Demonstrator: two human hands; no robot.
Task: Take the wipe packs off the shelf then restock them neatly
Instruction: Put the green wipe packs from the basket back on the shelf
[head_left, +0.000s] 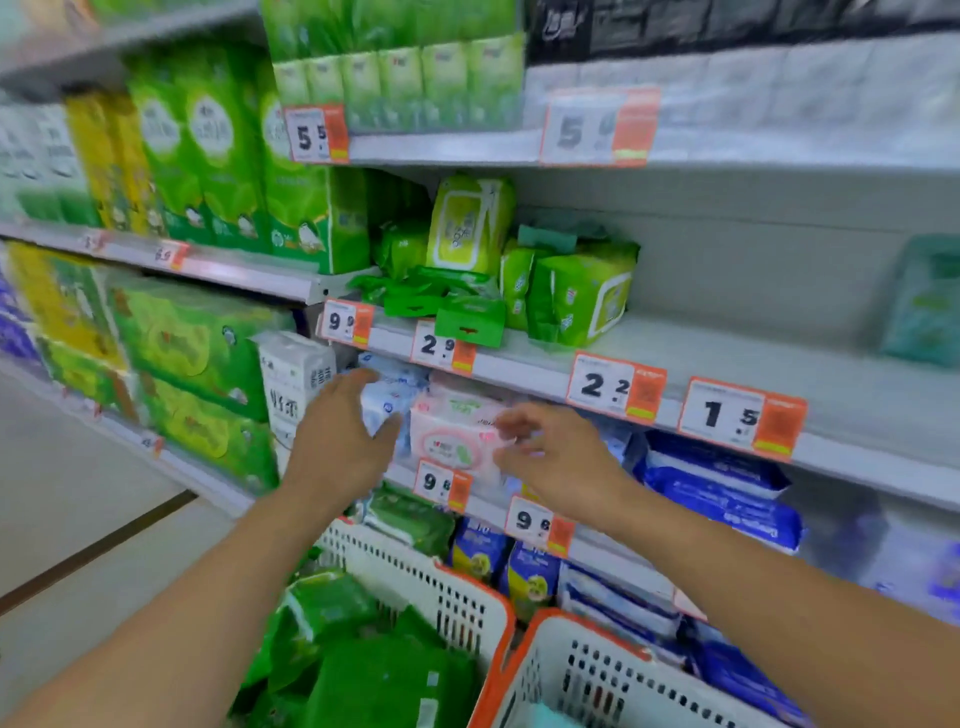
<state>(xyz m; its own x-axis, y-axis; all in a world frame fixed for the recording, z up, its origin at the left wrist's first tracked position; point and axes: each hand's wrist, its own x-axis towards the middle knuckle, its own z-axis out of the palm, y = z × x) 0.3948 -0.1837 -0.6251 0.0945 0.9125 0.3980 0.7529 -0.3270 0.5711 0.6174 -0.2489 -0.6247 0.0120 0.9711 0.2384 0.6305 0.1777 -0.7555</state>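
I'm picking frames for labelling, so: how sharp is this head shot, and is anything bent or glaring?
Head view: motion blur smears the edges, worst upper right and far left; the centre is clearer, with the pink wipe pack and both the left hand and right hand fairly readable. Wide-angle bending curves the shelf edge. Lighting even, no strong glare.

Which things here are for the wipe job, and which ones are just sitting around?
For the job:
pink wipe pack
pale blue wipe packs
green wipe packs in the left basket
left hand
right hand

Just sitting around:
tissue packs
price tags
white tissue pack
right basket
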